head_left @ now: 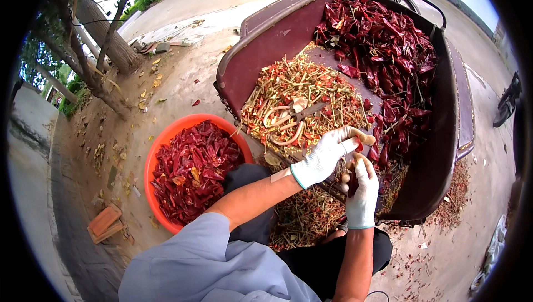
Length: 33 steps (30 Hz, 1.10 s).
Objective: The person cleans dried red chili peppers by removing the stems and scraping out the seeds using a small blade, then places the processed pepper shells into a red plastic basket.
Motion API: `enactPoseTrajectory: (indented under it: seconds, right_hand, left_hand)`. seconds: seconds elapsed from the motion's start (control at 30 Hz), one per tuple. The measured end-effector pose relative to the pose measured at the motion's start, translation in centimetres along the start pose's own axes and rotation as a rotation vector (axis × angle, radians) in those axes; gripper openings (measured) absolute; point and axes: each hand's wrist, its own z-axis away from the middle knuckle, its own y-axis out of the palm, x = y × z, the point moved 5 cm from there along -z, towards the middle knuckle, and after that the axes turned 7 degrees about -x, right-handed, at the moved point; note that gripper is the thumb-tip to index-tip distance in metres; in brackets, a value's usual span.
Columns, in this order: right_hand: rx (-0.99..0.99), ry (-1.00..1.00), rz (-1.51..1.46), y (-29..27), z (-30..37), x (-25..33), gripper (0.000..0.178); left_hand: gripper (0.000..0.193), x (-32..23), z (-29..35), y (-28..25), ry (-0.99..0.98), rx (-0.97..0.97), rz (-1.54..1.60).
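Both my hands wear white knitted gloves with stained fingertips, and they meet over the near edge of the cart. My left hand (327,156) is closed in a pinch, with a bit of dried red chili (360,147) at its fingertips. Just below it, my right hand (363,199) is curled round a dark red dried chili (352,184), partly hidden by the fingers. Beyond the left hand, scissors (302,115) with pale, looped handles lie on a heap of chili stems (311,88). A larger pile of dried chilies (383,44) fills the cart's far right.
The maroon cart bed (266,38) has raised side walls. At my left an orange-red basin (150,163) holds dried chilies. More stems (308,216) lie on the ground beneath the cart's edge. Bricks (104,221) and tree trunks (105,35) are farther left.
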Motion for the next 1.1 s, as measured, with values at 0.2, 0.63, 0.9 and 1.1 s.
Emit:
enactPoseTrajectory:
  seconds: [0.2,0.63,0.9,1.1]
  right_hand:
    - [0.153,0.264,-0.254,0.1,-1.7,-1.9,0.034]
    - [-0.042,-0.063,-0.086,-1.2,-1.6,1.0,0.026]
    - [-0.110,-0.413,0.478,-1.0,-0.6,2.9,0.015]
    - [-0.128,-0.690,0.747,-0.8,-0.2,3.0,0.012]
  left_hand:
    - [0.013,-0.1,0.3,-1.1,-0.147,0.057,0.276]
    - [0.020,-1.6,0.9,-1.6,-0.040,0.182,-0.186]
    - [0.037,-1.6,1.7,-0.7,0.283,0.156,-1.169]
    - [0.025,0.1,1.7,-0.7,0.391,0.201,-1.394]
